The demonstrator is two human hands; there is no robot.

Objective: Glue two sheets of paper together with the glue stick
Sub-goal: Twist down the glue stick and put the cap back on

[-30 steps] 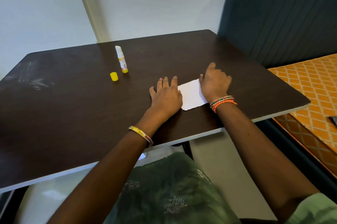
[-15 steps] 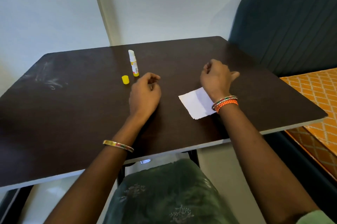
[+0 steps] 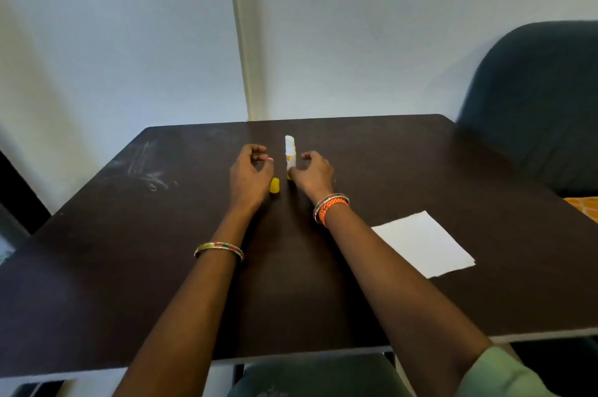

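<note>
Glue stick point(image 3: 290, 152) upright (uncapped) | cap point(image 3: 274, 185) beside | hands: left point(image 3: 249, 175), right point(image 3: 313, 174) loosely curled, holding nothing

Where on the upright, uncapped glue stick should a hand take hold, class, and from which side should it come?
Grip the glue stick round its lower barrel, below the exposed white glue at the top. It stands upright on the table, so a sideways pinch suits it. Coming from the right looks best: the right hand is already beside its base, and the yellow cap lies to the left.

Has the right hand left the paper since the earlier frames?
Yes. The right hand has moved off the paper, away across the table to the upright glue stick.
</note>
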